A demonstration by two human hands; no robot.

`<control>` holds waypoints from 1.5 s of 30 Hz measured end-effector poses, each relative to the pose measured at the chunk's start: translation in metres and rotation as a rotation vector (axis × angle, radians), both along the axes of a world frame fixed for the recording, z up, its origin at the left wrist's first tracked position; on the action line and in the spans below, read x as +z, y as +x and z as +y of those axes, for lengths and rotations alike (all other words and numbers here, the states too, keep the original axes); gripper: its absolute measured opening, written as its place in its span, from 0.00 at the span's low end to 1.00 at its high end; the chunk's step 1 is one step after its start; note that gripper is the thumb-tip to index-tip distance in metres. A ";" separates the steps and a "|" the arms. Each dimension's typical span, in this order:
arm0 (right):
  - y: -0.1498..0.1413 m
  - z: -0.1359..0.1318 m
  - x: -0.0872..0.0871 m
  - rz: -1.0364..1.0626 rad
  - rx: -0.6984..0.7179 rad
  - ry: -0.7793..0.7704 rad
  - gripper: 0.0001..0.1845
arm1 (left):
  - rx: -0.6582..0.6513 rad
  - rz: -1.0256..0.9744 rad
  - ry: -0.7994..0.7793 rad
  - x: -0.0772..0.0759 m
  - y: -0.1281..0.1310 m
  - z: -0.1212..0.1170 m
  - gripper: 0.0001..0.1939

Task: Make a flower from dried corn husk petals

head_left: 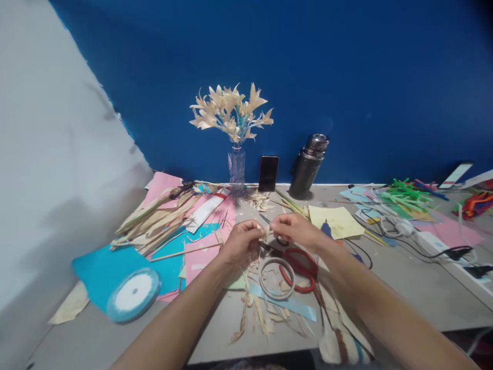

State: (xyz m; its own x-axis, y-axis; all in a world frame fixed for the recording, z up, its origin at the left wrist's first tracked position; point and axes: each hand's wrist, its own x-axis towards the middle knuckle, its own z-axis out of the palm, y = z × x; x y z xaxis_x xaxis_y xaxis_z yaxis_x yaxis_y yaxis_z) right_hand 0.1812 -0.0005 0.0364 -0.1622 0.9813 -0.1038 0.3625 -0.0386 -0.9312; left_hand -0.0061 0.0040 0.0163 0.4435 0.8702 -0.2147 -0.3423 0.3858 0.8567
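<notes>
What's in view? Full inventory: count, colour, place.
Flowers: one bunch, cream, in bottle
Bottle: 1, clear, by wall
Phone: 1, black, right of bottle
Flask: 1, dark/silver, right of phone
Husks: many, tan, left
Paper: several, blue/pink/yellow/green, both sides
Spool: 1, blue/white, front left
Ring: 1, white, front centre
Scissors: 1, red handles, beside ring
Ribbon: 1, light blue, front
Scraps: many, cream, front
Fuzzy stems: many, green/orange, right
Power strip: 1, white, right
Cables: several, black/white, right
Table: 1, grey, beneath
Wall: 1, blue, behind
Small items: unclear
Left hand: 1, centre, fingers pinching pale piece
Right hand: 1, centre, fingers beside it
</notes>
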 end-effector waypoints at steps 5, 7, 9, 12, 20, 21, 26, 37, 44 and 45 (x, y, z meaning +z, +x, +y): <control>0.028 0.057 0.003 -0.529 -0.125 0.233 0.14 | 0.036 -0.073 -0.125 -0.010 -0.006 0.014 0.16; 0.027 0.075 -0.004 -0.615 -0.115 0.249 0.11 | 0.089 -0.082 -0.119 -0.012 -0.008 0.019 0.17; 0.018 0.086 -0.013 -0.679 -0.062 0.267 0.09 | 0.136 -0.076 -0.119 -0.013 -0.009 0.022 0.19; 0.002 0.093 -0.026 -0.761 -0.015 0.300 0.06 | 0.180 -0.074 -0.139 -0.013 -0.011 0.026 0.21; -0.002 0.099 -0.038 -0.755 0.008 0.264 0.05 | 0.221 -0.058 -0.134 -0.013 -0.012 0.028 0.21; 0.000 0.100 -0.038 -0.723 0.010 0.255 0.04 | 0.220 -0.058 -0.132 -0.012 -0.012 0.028 0.21; 0.006 0.096 -0.037 -0.441 0.014 0.202 0.08 | 0.211 -0.060 -0.141 -0.012 -0.013 0.028 0.21; 0.020 0.052 -0.022 -0.442 -0.060 0.235 0.15 | 0.197 -0.107 -0.176 -0.015 -0.011 0.029 0.18; 0.026 0.098 -0.027 -0.813 -0.102 0.261 0.07 | 0.240 -0.134 -0.166 -0.017 -0.011 0.031 0.19; 0.024 0.102 -0.029 -0.852 -0.086 0.260 0.07 | 0.230 -0.123 -0.168 -0.017 -0.011 0.031 0.19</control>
